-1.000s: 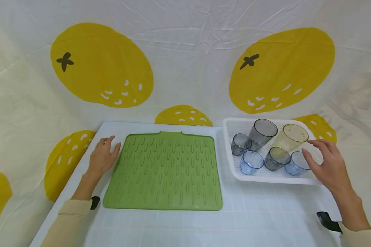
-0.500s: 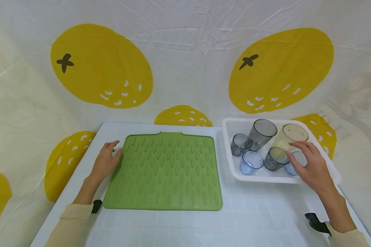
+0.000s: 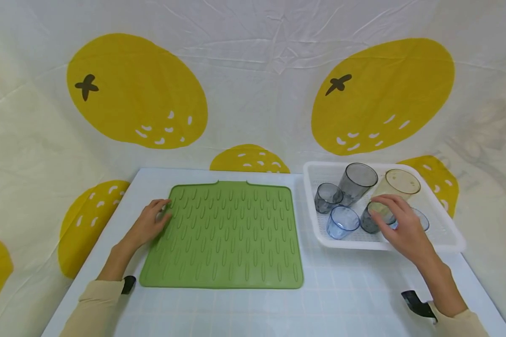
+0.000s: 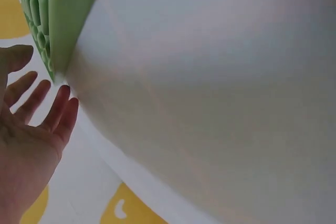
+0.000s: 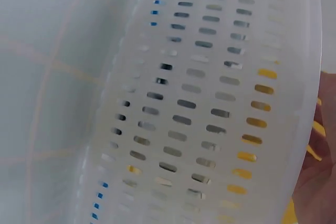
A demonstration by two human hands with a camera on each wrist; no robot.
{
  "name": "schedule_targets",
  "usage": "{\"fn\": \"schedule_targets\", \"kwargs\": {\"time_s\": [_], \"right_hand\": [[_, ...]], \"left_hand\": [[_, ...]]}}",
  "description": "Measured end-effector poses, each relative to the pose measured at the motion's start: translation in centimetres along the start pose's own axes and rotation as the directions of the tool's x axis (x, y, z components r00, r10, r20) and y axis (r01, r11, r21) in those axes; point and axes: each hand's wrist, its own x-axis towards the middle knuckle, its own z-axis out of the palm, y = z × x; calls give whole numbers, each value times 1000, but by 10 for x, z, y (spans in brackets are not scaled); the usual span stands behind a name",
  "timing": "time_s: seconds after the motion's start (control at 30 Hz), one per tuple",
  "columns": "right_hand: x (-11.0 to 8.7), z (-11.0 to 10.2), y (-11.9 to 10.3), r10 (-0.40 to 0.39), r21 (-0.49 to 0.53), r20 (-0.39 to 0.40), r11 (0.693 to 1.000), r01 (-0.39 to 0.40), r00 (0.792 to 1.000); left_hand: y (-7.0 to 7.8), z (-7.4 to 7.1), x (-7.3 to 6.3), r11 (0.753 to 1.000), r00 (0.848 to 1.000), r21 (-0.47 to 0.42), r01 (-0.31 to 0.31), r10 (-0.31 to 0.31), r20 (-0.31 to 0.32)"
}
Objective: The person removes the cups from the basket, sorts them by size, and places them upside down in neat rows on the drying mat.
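Note:
My left hand [image 3: 145,227] is beside the left edge of a ribbed green drying mat [image 3: 236,234], its fingertips at the rim. In the left wrist view the fingers are loosely bent and hold nothing. Over a white perforated basket [image 3: 324,241], my right hand [image 3: 405,231] has thumb and fingers spread above a short grey glass [image 3: 368,222]; whether they touch it cannot be told. Behind that hand a short blue glass [image 3: 423,219] is partly hidden. In the right wrist view the basket wall [image 5: 184,90] hides most of the hand.
The basket also holds a tall grey glass [image 3: 360,182], a tall yellow glass [image 3: 402,181], a small grey glass [image 3: 329,198] and a blue glass [image 3: 343,222]. A fruit-print cloth [image 3: 257,93] hangs behind the white table [image 3: 236,311].
My right hand has moved left, from the basket's right side to above the short grey glass. My left hand has shifted slightly right and nearer, onto the mat's edge. The glasses stay put.

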Motion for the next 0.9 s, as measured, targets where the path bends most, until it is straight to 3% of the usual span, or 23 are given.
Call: {"fn": "schedule_targets", "kwargs": {"time_s": [0.27, 0.53, 0.73, 0.9], "right_hand": [[5, 13, -11, -12, 43, 90, 999, 8, 996], [7, 21, -16, 6, 70, 223, 997, -22, 975], [11, 23, -18, 56, 104, 352, 990, -98, 934], [14, 24, -18, 88, 113, 454, 981, -155, 886]], "left_hand": [[-8, 1, 1, 992, 993, 92, -84, 76, 86], [-13, 3, 1, 984, 988, 144, -109, 92, 121], [-12, 0, 0, 981, 983, 157, -118, 93, 160], [-18, 2, -2, 981, 983, 136, -139, 119, 142]]}}
